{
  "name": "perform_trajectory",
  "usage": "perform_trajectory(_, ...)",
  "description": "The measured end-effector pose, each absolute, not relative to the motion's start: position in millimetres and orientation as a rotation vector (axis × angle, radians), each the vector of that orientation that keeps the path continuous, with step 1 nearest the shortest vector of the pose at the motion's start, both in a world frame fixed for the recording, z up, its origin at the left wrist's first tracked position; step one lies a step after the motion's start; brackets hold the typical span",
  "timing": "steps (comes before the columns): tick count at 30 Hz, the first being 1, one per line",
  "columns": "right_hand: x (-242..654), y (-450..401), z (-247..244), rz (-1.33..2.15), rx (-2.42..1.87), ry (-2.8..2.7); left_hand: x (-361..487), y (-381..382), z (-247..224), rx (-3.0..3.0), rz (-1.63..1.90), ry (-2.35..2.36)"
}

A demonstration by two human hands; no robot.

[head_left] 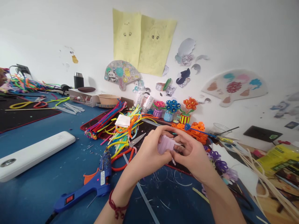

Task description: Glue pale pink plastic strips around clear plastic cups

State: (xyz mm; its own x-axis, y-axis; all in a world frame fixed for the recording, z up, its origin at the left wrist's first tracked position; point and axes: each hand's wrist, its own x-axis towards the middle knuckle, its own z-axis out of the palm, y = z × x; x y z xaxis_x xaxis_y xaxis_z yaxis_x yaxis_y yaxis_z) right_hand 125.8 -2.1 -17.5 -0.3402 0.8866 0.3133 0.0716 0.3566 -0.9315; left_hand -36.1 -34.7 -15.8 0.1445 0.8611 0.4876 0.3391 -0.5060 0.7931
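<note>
Above the flat blue counter [35, 194], the left hand [149, 149] and right hand [195, 152] hold a small pale-lilac ribbed piece [166, 144] in a snug 2-sided grip, probably to steady it, while a blue plastic pistol-shaped glue gun [93, 187] lies nearby, presumably for easy reach.

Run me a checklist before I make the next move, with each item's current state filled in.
1. Lilac piece supported: ok, held between the left hand and right hand.
2. All of its edges visible: cannot tell, fingers cover part of it.
3. Scissors well away: not ok, the blades point toward the left hand, close by in this view.
4. Glue gun hot: cannot tell, a small red light shows but heat is not visible.
5. Tabletop below the hands uncluttered: not ok, a translucent strip lies there.
</note>
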Motion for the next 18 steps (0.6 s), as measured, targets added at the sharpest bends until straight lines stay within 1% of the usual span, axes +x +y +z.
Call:
perform_trajectory(13,128.1,-2.3,-17.1,1.146,-0.870,-1.671,-37.9,-33.0,-17.1,1.915,1.320,1.110)
perform_trajectory(18,134.7,1.4,-18.8,1.178,-0.794,-1.629,-41.6,-33.2,-14.8,1.892,1.348,0.984)
